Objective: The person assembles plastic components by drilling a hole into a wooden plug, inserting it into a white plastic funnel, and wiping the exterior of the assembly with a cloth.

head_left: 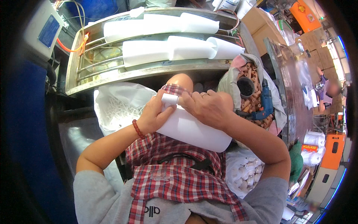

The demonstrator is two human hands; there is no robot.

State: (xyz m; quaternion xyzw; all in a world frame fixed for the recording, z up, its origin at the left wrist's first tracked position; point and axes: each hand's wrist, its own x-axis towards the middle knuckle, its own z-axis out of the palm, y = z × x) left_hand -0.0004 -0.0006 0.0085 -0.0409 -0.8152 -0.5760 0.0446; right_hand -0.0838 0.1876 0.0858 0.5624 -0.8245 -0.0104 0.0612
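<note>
A white, bottle-shaped plastic piece [194, 128] lies slantwise across my lap, its narrow neck toward the far left and its wide end at the right. My left hand [152, 114] is closed around the neck end, thumb along the near side. The fingers of my right hand [207, 108] are curled and pressed together against the neck, with the wrist above the white body. What the right fingertips pinch, if anything, is hidden. A pale ring-like end [170, 99] shows between both hands.
Ahead, a metal-framed trough [93, 83] carries two rows of white cone-shaped pieces [145, 52] on rods. A bag of white strips [119, 108] sits left. At right, a sack holds brown tubes, a dark cup [245, 87] and a blue power drill [266, 100]. A bag of white caps [244, 173] stands nearer.
</note>
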